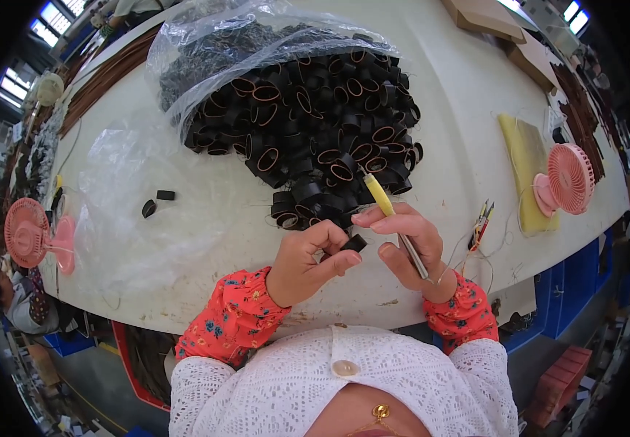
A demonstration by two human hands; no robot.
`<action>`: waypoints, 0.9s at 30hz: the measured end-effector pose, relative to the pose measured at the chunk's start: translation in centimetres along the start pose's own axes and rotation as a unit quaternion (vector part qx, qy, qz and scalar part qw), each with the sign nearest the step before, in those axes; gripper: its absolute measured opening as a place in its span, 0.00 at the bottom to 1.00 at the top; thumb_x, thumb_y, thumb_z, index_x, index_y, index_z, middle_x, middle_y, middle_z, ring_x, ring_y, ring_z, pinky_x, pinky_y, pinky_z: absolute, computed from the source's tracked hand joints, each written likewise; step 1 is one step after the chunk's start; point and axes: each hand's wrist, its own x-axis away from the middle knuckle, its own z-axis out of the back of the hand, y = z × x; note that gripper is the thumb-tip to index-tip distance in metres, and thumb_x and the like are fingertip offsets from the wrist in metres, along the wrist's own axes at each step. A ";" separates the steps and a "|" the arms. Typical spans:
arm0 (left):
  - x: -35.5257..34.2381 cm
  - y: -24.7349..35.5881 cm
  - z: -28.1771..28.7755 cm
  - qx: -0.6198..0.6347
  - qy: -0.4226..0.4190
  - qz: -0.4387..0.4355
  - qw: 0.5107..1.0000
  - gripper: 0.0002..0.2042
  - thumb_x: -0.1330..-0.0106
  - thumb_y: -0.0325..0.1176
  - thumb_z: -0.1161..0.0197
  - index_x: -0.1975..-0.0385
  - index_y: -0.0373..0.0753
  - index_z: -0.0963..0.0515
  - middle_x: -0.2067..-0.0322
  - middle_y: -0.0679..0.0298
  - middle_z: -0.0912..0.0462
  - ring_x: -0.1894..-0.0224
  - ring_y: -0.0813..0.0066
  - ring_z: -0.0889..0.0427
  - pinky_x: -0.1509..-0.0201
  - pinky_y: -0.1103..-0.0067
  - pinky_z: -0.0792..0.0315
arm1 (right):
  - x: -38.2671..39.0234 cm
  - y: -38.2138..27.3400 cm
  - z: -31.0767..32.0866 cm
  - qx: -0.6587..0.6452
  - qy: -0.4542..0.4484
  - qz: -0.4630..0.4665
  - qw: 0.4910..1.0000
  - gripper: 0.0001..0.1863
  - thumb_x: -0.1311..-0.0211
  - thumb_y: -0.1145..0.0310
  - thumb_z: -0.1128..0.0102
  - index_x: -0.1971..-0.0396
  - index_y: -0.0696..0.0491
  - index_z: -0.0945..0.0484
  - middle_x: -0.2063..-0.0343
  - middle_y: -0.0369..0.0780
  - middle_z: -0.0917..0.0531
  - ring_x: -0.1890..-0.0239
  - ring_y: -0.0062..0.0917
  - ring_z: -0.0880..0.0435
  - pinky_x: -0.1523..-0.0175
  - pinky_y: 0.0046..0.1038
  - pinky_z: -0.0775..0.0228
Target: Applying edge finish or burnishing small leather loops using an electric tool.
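Observation:
My left hand [307, 264] is closed, pinching a small black loop [355, 243] between thumb and fingers. Close beside it, my right hand [413, 244] grips a slim pen-like tool [379, 195] with a yellow upper part and a metallic lower part. The tool slants across the fingers, its yellow end pointing away from me toward the pile. Just beyond both hands lies a large heap of black loops [307, 109] with tan inner faces, apparently leather. Clear plastic sheeting [256, 44] covers the heap's far left side.
Two loose black loops [165, 195] lie left, by a clear plastic bag [140, 167]. Pink fans [571, 178] stand at both sides. Right of my hand are red-handled snippers [482, 226], loose thread and a yellow pad [522, 167]. Brown strips [111, 73] lie far left. Another person sits left.

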 end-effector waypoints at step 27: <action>0.2 -1.2 -0.2 -0.020 0.101 -0.039 0.994 0.08 0.35 0.29 0.42 0.59 0.35 0.23 0.70 0.63 0.18 0.73 0.86 0.24 0.73 0.89 0.32 | 0.4 1.0 -1.2 0.084 0.071 -0.055 0.992 0.16 0.50 0.85 0.39 0.62 0.55 0.27 0.63 0.43 0.21 0.64 0.26 0.20 0.60 0.23 0.27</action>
